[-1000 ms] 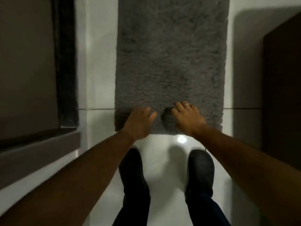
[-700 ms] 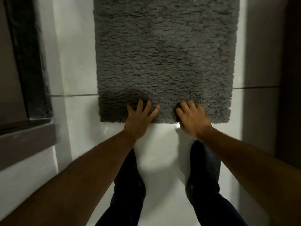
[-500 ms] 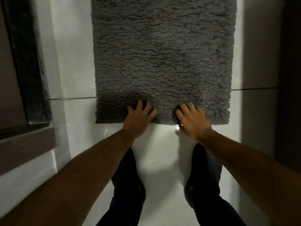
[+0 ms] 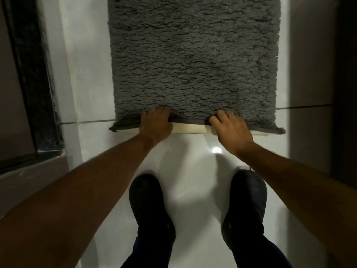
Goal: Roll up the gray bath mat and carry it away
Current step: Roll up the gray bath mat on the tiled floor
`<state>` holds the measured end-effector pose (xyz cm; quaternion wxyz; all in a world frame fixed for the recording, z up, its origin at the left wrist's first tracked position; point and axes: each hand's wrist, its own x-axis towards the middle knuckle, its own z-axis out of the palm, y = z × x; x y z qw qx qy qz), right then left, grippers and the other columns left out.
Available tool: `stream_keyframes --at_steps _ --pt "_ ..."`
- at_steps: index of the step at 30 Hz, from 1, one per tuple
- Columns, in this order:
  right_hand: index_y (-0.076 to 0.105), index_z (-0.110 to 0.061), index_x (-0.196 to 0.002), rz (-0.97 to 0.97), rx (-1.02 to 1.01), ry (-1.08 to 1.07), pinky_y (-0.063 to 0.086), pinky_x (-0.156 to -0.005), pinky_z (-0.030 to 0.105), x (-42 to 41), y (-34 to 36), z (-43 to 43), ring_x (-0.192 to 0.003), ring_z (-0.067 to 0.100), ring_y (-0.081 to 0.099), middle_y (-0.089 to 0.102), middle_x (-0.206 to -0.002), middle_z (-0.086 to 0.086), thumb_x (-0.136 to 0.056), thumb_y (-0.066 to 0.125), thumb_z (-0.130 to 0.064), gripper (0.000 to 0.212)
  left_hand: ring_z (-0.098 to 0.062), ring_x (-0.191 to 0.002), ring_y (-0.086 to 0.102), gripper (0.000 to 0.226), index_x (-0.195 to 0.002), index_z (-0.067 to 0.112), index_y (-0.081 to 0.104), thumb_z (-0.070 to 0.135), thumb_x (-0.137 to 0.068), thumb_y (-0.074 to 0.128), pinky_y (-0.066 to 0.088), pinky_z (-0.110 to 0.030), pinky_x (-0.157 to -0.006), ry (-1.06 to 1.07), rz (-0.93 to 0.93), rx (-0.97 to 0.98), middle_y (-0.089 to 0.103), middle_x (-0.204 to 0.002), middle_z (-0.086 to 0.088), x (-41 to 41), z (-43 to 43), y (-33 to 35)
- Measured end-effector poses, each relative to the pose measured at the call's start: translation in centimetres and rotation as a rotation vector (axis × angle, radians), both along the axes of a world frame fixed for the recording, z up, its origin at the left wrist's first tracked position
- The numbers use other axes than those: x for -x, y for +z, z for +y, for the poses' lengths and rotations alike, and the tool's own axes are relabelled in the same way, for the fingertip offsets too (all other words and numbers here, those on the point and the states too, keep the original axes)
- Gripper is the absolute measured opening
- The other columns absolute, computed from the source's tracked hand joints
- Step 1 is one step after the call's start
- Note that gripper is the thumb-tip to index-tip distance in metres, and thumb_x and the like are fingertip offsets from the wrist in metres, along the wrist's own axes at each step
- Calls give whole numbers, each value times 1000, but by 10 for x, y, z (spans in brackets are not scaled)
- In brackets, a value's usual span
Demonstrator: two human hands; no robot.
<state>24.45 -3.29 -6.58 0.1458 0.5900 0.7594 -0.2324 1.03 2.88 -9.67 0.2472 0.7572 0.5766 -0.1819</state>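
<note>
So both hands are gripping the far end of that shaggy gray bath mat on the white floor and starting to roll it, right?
Not the far end. The head view shows the left hand and right hand gripping the near edge of the shaggy gray bath mat, just ahead of the black shoes, with its pale underside turned up. The white floor is right.

No legible text, label or number anywhere.

Bare white floor (image 4: 92, 78) flanks the gray bath mat (image 4: 193, 60) on your left; a dark ledge (image 4: 34, 93) bounds it. Your shoes (image 4: 148, 206) stand just behind.
</note>
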Motion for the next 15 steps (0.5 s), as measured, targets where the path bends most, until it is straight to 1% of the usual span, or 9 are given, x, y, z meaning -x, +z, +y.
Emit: stream_keyframes --at_steps 2,3,5,6,8,10,12,14,15 --pt "60 -5 -117 6 -58 27 48 -73 47 -3 -4 -3 -96 39 57 61 -110 20 -88 62 -7 30 -34 -113 54 31 -113 10 59 28 -88 54 36 -54 -104 -26 40 -35 65 -117 -15 3 3 -3" --pt "60 -4 -119 -1 -86 44 48 -75 48 -4 -6 -5 -97 40 57 62 -111 20 -90 63 -15 31 -34 -112 54 31 -112 10 58 29 -87 54 33 -55 -105 -27 62 -45 65 -116 -15 3 5 -3" --pt "52 -2 -130 -40 -71 84 46 -87 50 -4 -10 -6 -107 40 54 58 -122 20 -95 58 -31 46 -33 -109 53 33 -112 11 57 30 -85 55 34 -53 -101 -31 94 -95 63 -115 -15 5 8 -1" --pt "48 -3 -135 -60 -52 100 45 -92 51 -3 -11 -6 -112 39 52 55 -128 20 -96 56 -32 50 -34 -107 52 33 -111 11 56 28 -82 57 36 -52 -97 -53 103 -148 61 -113 -15 6 6 0" --pt "43 -5 -138 -78 -42 113 43 -95 49 -1 -13 -1 -116 37 50 52 -131 18 -96 55 -24 48 -34 -102 50 34 -110 12 54 20 -77 61 38 -49 -91 -194 97 -283 57 -110 -15 7 0 5" --pt "43 -9 -139 -76 -46 119 42 -95 46 0 -14 3 -117 34 49 52 -132 14 -95 56 -18 47 -33 -97 52 34 -109 13 56 13 -75 62 40 -47 -87 -389 11 -367 58 -106 -14 9 -16 5" --pt "44 -11 -140 -64 -38 101 41 -95 45 -1 -15 7 -118 33 49 52 -134 12 -95 54 -17 46 -31 -93 54 34 -110 12 57 24 -79 65 42 -45 -82 -476 -35 -352 59 -102 -12 12 -26 3" --pt "48 -11 -137 -37 -34 61 40 -92 46 -2 -15 9 -117 33 50 55 -132 12 -96 52 -17 41 -31 -97 54 52 -119 12 53 43 -80 67 43 -45 -83 -465 15 -290 58 -109 -12 14 -28 0" --pt "52 -10 -134 -13 -37 31 41 -91 46 -3 -15 10 -114 34 52 58 -129 13 -96 53 -17 38 -32 -99 53 59 -122 12 50 47 -78 69 43 -46 -84 -456 49 -267 58 -113 -13 14 -26 0"
